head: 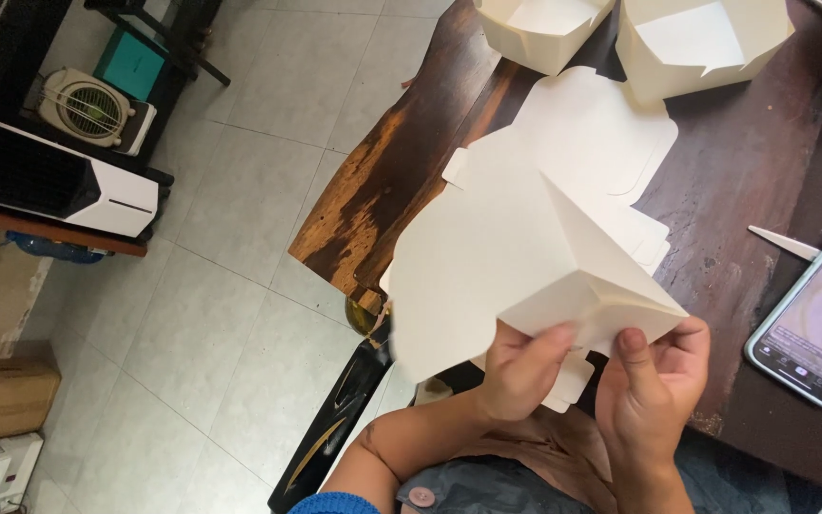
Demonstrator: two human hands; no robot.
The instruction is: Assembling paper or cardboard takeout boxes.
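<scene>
- Cream-white die-cut cardboard box blank (pixel 506 247), partly folded, held in the air above the near edge of the dark brown wooden table (pixel 763 162); one crease runs diagonally to a corner between the two hands.
- Left hand (pixel 520 366) closed on the blank's lower edge, fingers curled under, thumb on top.
- Right hand (pixel 654 376) pinching the folded corner, thumb pressed on the outer face, fingers behind.
- Flat cream cardboard blanks (pixel 611 133) lie stacked on the table just beyond the hands, partly hidden by the held piece.
- Two assembled cream cardboard boxes (pixel 696 43), open-topped, stand further beyond the hands.
- Smartphone with lit screen (pixel 815 319) lies right of the right hand; a thin white strip (pixel 784 243) lies just beyond it.
</scene>
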